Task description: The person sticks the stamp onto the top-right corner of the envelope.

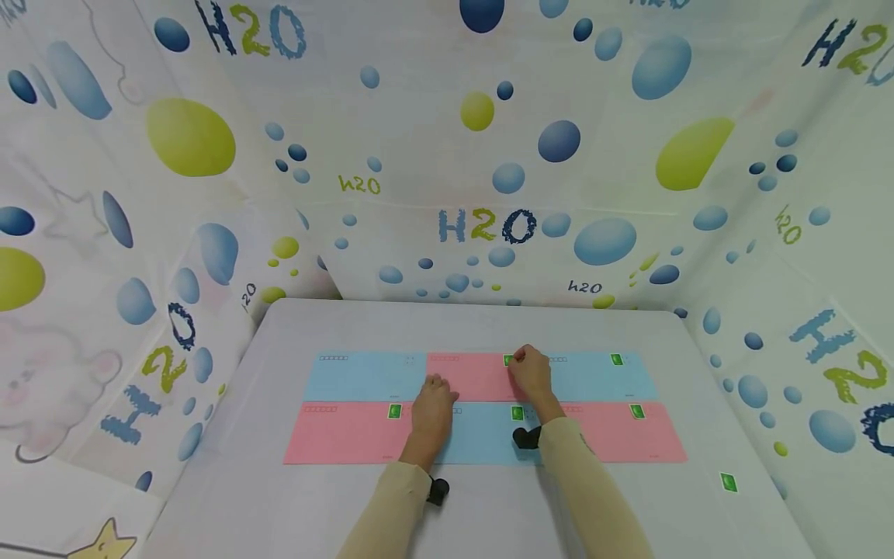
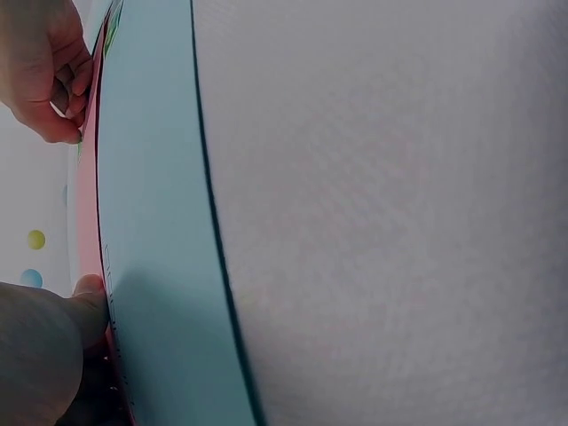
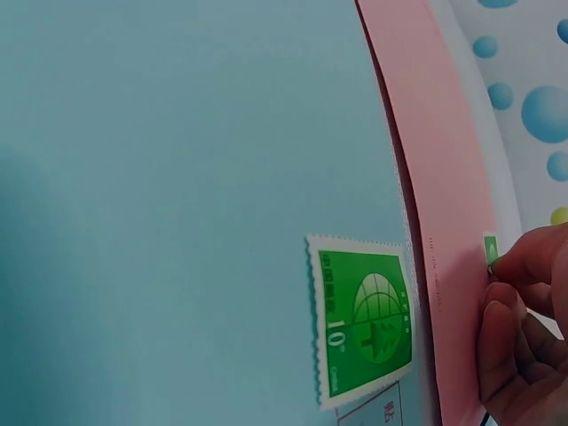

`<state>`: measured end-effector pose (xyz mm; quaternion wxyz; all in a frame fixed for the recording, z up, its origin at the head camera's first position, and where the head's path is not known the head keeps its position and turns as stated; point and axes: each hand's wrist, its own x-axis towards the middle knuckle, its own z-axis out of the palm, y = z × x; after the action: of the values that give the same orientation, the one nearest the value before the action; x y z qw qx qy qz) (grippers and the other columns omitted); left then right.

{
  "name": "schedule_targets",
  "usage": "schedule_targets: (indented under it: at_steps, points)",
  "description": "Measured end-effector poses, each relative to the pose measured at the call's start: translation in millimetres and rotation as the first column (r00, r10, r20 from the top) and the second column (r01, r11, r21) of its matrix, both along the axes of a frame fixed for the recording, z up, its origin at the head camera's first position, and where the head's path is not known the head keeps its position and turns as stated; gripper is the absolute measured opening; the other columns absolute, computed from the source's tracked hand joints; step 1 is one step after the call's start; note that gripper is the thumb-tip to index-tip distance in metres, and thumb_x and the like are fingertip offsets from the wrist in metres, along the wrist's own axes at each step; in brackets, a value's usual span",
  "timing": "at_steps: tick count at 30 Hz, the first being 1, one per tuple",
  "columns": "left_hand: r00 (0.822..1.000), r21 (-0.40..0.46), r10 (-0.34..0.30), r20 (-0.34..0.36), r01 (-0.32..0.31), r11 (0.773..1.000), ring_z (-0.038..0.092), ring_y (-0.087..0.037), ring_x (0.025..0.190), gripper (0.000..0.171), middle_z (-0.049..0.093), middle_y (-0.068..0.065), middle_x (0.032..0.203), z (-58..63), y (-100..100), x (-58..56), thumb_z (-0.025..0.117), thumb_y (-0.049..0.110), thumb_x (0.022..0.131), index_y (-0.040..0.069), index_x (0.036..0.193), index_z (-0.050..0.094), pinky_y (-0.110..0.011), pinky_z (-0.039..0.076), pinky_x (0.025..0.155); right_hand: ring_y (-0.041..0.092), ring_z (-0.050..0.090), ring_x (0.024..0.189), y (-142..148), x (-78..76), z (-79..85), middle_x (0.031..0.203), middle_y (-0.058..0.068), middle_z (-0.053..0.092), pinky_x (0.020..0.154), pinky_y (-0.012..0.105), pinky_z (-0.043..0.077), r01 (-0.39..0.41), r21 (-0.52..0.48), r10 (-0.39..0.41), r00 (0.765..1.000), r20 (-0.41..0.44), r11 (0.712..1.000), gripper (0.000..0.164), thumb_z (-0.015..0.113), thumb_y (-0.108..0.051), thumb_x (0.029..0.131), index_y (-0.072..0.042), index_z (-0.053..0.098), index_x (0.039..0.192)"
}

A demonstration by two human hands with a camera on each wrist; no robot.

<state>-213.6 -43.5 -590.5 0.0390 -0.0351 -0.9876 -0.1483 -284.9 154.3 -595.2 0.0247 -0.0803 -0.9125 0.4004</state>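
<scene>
Pink and blue envelopes lie edge to edge in two rows on a white table. My right hand [image 1: 532, 375] is at the upper right corner of the back middle pink envelope [image 1: 464, 376]. Its thumb and finger pinch the edge of a green postage stamp [image 3: 491, 250], partly hidden by the fingers. On the same envelope's left part rests my left hand [image 1: 433, 410], its fingers laid on the paper. Just in front lies the front middle blue envelope [image 1: 482, 442], with a green stamp [image 3: 364, 324] at its upper right corner.
The back right blue envelope [image 1: 601, 380], front right pink envelope [image 1: 628, 439] and front left pink envelope [image 1: 342, 439] each bear a green stamp. The back left blue envelope [image 1: 363, 376] shows a printed corner box. One loose stamp [image 1: 729, 482] lies on the table at right.
</scene>
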Motion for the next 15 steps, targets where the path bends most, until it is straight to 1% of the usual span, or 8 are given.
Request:
schedule_targets:
  at_steps: [3,6,10,15]
  points:
    - [1.0,-0.008,-0.008,0.01,0.008,1.0,0.057,-0.029,0.133,0.037,0.064,-0.017,0.136,1.6,0.1,0.1,0.07,0.015,0.092,-0.001,0.124,0.068,-0.039,0.054,0.102,0.025,0.064,0.076,0.3,-0.6,-0.2,0.092,0.016,0.071,0.065,0.037,0.052,-0.004,0.019,0.004,1.0,-0.003,1.0,0.013,0.06,-0.012,0.093,-0.001,0.066,0.098]
    - [1.0,-0.019,-0.019,0.012,0.019,1.0,0.059,-0.028,0.13,0.036,0.065,-0.017,0.133,3.5,-0.2,0.2,0.069,0.017,0.093,-0.002,0.123,0.068,-0.038,0.055,0.1,0.024,0.063,0.076,0.2,-1.0,0.1,0.093,0.016,0.071,0.067,0.037,0.053,-0.005,0.028,0.005,1.0,-0.005,1.0,0.014,0.06,-0.012,0.094,-0.001,0.068,0.098]
    - [1.0,-0.02,-0.023,-0.014,0.023,1.0,0.064,-0.027,0.121,0.033,0.068,-0.016,0.125,4.0,-1.8,-0.1,0.068,0.021,0.094,-0.002,0.117,0.071,-0.037,0.058,0.094,0.024,0.062,0.077,-0.1,-0.7,0.1,0.092,0.016,0.071,0.069,0.038,0.053,-0.009,0.03,0.009,1.0,-0.01,1.0,0.016,0.059,-0.013,0.094,0.0,0.069,0.097]
    - [0.999,0.027,-0.009,-0.051,0.011,1.0,0.063,-0.029,0.125,0.027,0.069,-0.016,0.127,-0.1,-5.9,0.1,0.07,0.021,0.092,-0.001,0.108,0.074,-0.038,0.055,0.099,0.024,0.061,0.078,0.5,0.1,-1.0,0.093,0.016,0.071,0.071,0.04,0.053,-0.015,0.029,0.016,1.0,-0.012,0.999,0.018,0.059,-0.013,0.094,0.0,0.07,0.098]
